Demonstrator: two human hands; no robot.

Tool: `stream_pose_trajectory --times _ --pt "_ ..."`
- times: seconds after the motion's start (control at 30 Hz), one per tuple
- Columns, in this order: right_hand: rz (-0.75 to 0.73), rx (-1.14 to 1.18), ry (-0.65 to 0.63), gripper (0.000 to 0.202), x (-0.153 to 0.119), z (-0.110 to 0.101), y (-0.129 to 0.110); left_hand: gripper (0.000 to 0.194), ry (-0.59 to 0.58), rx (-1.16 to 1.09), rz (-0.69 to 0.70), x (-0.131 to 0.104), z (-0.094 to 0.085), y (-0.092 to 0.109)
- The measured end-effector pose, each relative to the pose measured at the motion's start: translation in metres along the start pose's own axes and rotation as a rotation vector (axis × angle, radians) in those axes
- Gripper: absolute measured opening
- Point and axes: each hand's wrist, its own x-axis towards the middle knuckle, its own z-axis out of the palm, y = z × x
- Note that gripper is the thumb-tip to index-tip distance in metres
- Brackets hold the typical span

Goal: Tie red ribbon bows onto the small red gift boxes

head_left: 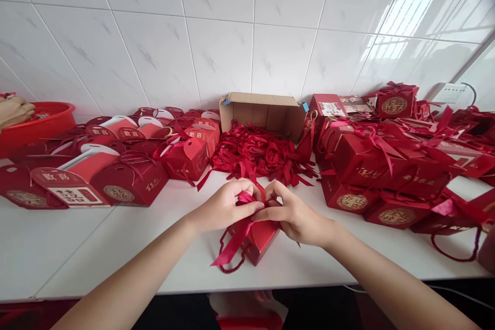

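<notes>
A small red gift box (260,243) sits on the white table in front of me, near its front edge. Over its top, my left hand (232,205) and my right hand (292,214) meet, both pinching a red satin ribbon (236,242). One ribbon tail hangs down the box's left side. Beside it a dark red cord handle (232,269) loops onto the table. The fingers cover the middle of the ribbon, so I cannot tell how it is crossed or knotted. Just behind my hands lies a heap of loose red ribbons (257,152).
An open cardboard carton (260,99) lies behind the ribbon heap, against the tiled wall. Red gift boxes (131,178) crowd the left; stacked ribboned boxes (371,170) fill the right. At far left, another person's hand (15,111) is over a red basin (58,113).
</notes>
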Motion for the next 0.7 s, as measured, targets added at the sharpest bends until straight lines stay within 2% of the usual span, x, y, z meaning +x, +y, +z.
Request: stream_pose_trajectory --times 0.1,0.23,0.4,0.7 --pt "-0.024 0.022 0.104 0.024 -0.0016 -0.0009 0.0013 0.022 0.037 -0.014 -0.012 0.0008 0.0031 -0.0013" --pt "0.080 0.089 0.265 0.013 -0.0048 -0.0003 0.0042 0.025 0.086 -0.009 -0.022 0.0010 0.0053 -0.0022" --pt "0.101 0.069 0.299 0.008 -0.0051 0.0025 0.0060 0.022 0.119 -0.008 -0.003 0.0023 0.0078 -0.0048" --pt "0.076 0.073 0.328 0.012 -0.0039 0.0005 0.0053 0.019 0.064 0.002 -0.007 0.0014 0.0026 -0.0024"
